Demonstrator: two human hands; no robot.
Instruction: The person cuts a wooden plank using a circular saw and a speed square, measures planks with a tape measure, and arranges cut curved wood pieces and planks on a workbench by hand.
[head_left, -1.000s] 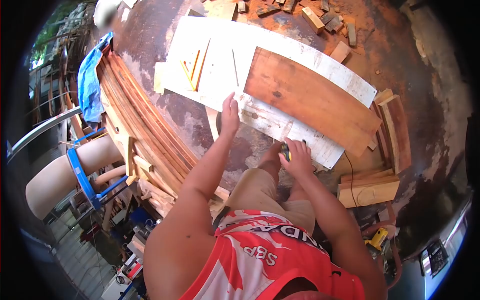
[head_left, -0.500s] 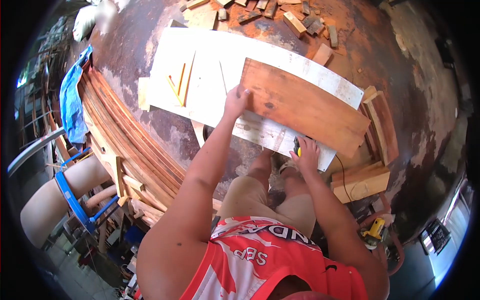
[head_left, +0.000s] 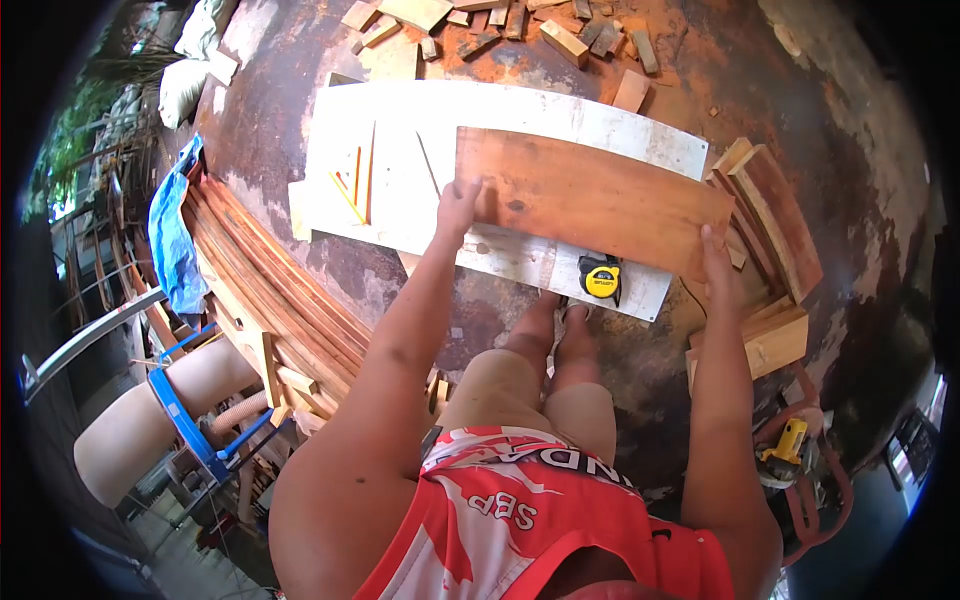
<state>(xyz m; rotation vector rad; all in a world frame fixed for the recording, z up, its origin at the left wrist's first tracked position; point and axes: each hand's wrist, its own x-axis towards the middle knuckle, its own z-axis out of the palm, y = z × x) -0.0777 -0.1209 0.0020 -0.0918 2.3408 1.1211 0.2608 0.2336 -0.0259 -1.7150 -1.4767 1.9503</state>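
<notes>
A wide reddish-brown wooden board (head_left: 600, 195) lies across the white worktop (head_left: 400, 110). My left hand (head_left: 459, 208) grips its left end, thumb on the top face. At the opposite end, my right hand (head_left: 716, 262) holds the right edge, its fingers partly hidden beneath the wood. A yellow and black tape measure (head_left: 601, 279) rests on the worktop near the board's front edge, between my hands. To the left of the board are a yellow set square (head_left: 350, 195) and a thin dark rod or pencil-like piece (head_left: 428, 163).
Wood offcuts (head_left: 565, 43) litter the floor beyond the worktop. Thick timber pieces (head_left: 775, 220) stand to the right, near a yellow power tool (head_left: 789, 442). Long stacked planks (head_left: 270, 270) and a large duct with a blue frame (head_left: 187, 425) are on the left.
My right hand has let go of the tape measure and moved right to the board's end. The tape measure now stays on the worktop. My left hand still holds the board.
</notes>
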